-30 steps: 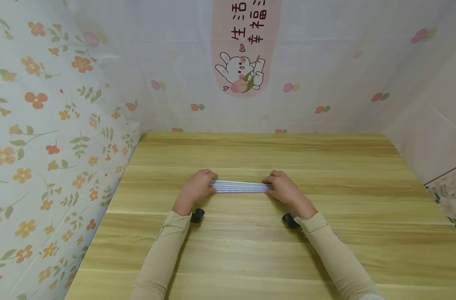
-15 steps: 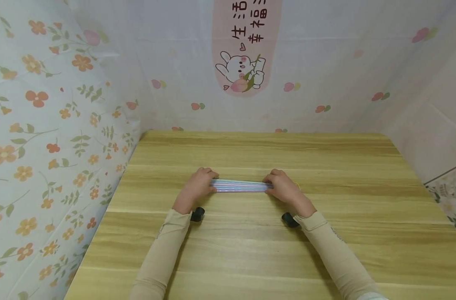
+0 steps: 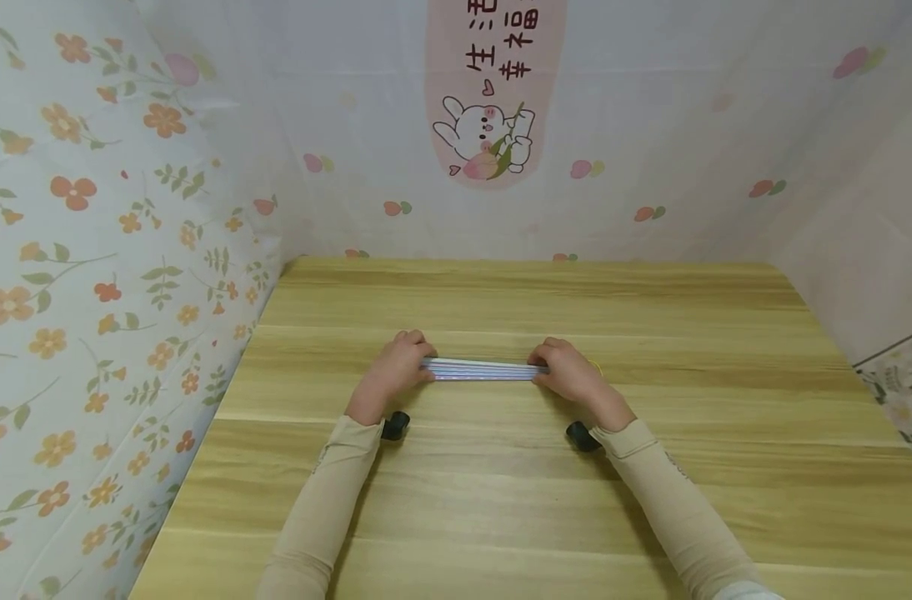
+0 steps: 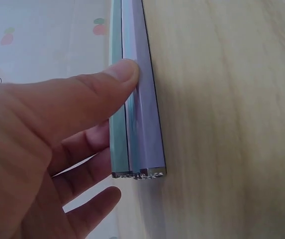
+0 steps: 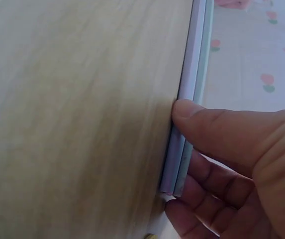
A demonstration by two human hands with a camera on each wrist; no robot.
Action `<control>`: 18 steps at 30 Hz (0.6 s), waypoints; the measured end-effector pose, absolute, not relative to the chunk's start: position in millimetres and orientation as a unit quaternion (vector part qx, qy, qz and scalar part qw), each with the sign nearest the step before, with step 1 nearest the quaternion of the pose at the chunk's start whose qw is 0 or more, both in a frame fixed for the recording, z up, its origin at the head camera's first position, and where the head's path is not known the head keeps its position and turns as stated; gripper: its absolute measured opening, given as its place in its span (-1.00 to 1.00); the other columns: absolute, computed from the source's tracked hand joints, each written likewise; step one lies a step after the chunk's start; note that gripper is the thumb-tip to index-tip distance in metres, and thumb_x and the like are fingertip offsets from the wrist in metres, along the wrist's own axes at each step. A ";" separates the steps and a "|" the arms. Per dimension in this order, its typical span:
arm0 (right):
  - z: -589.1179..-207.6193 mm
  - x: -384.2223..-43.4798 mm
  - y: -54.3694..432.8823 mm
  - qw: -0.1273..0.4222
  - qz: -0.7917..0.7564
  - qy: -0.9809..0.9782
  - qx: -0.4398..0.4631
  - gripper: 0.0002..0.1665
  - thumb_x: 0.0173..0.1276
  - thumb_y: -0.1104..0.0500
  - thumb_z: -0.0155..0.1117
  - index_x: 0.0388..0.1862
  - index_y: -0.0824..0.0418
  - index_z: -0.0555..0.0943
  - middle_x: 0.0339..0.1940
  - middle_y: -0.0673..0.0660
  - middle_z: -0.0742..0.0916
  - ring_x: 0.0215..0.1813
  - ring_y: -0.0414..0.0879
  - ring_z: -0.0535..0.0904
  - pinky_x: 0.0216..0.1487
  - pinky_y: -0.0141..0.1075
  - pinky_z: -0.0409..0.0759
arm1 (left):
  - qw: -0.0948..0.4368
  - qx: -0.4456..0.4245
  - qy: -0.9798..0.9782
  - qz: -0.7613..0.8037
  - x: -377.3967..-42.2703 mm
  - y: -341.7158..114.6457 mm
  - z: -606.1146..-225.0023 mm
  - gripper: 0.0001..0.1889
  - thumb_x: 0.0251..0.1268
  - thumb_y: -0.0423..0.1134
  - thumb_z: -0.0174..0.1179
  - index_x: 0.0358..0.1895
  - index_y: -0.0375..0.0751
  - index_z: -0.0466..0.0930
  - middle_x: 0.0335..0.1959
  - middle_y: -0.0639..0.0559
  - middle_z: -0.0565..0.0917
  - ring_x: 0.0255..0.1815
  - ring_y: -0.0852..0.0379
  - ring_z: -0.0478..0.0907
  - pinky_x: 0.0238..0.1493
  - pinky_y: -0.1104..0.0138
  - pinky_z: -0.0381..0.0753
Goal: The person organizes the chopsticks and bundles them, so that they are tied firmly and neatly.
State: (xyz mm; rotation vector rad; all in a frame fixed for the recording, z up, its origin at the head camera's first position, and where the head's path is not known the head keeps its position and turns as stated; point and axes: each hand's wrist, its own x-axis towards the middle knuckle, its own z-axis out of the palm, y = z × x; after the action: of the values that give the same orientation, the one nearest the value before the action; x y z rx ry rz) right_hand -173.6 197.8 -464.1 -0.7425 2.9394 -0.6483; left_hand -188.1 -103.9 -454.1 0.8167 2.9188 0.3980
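Observation:
A flat bundle of slim pastel pencil-like sticks (image 3: 482, 370) lies crosswise between the two hands, green, pink, blue and purple, with faceted sides. My left hand (image 3: 398, 371) pinches its left end, thumb lying across the sticks (image 4: 147, 124) and fingers behind; the stick ends there look dark and speckled. At the other end my right hand (image 3: 572, 372) pinches the sticks (image 5: 174, 159) the same way, thumb in front and fingertips beneath. Beside the right hand a thin yellow loop (image 3: 596, 367) shows, partly hidden by the hand.
The wood-grain table (image 3: 471, 500) spreads around both hands. A white printed cloth (image 3: 621, 125) hangs behind its far edge, and a floral cloth (image 3: 88, 333) borders the left. Black wrist cameras, left (image 3: 396, 426) and right (image 3: 582, 436), stick out below the wrists.
Both hands keep their grip on the sticks and stay in nearly the same place. The visible band of sticks looks slightly narrower, and the head view has shifted a little.

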 end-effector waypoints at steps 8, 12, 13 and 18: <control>-465.7 -171.9 197.7 0.014 -0.208 0.951 -0.231 -0.79 0.10 0.32 0.43 -0.28 0.33 0.63 -0.33 0.15 0.60 -0.24 0.00 0.48 -0.10 -0.10 0.50 | 0.063 0.274 0.948 0.147 -190.0 -100.8 -451.6 -0.68 0.10 -0.23 0.38 -0.09 -0.28 0.58 -0.14 -0.08 0.62 -0.02 -0.06 0.54 0.09 0.17 0.49; -468.5 -173.5 196.9 0.017 -0.210 0.951 -0.224 -0.78 0.12 0.32 0.42 -0.25 0.33 0.61 -0.29 0.16 0.62 -0.20 0.02 0.50 -0.08 -0.10 0.51 | 0.074 0.265 0.951 0.141 -190.4 -100.0 -451.0 -0.62 0.12 -0.23 0.37 -0.01 -0.29 0.58 -0.08 -0.10 0.60 0.01 -0.08 0.52 0.12 0.16 0.47; -468.8 -173.7 196.6 0.018 -0.211 0.952 -0.223 -0.77 0.12 0.32 0.41 -0.23 0.33 0.61 -0.29 0.16 0.62 -0.19 0.02 0.50 -0.07 -0.10 0.51 | 0.076 0.264 0.951 0.139 -190.3 -99.8 -450.9 -0.61 0.12 -0.23 0.37 0.01 -0.29 0.59 -0.07 -0.10 0.59 0.02 -0.08 0.51 0.13 0.15 0.47; -469.5 -174.1 196.5 0.017 -0.206 0.952 -0.226 -0.79 0.13 0.31 0.40 -0.24 0.33 0.62 -0.31 0.15 0.60 -0.21 0.01 0.48 -0.07 -0.12 0.49 | 0.073 0.262 0.952 0.138 -189.2 -99.3 -450.3 -0.63 0.12 -0.23 0.37 0.00 -0.26 0.63 -0.11 -0.09 0.55 -0.06 -0.06 0.47 0.06 0.17 0.48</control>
State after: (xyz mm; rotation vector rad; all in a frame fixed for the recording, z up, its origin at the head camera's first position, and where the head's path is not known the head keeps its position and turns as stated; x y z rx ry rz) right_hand -174.1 196.5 -469.5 -0.7023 2.9589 -0.6396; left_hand -189.2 -99.3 -450.3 0.7883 2.8605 0.4131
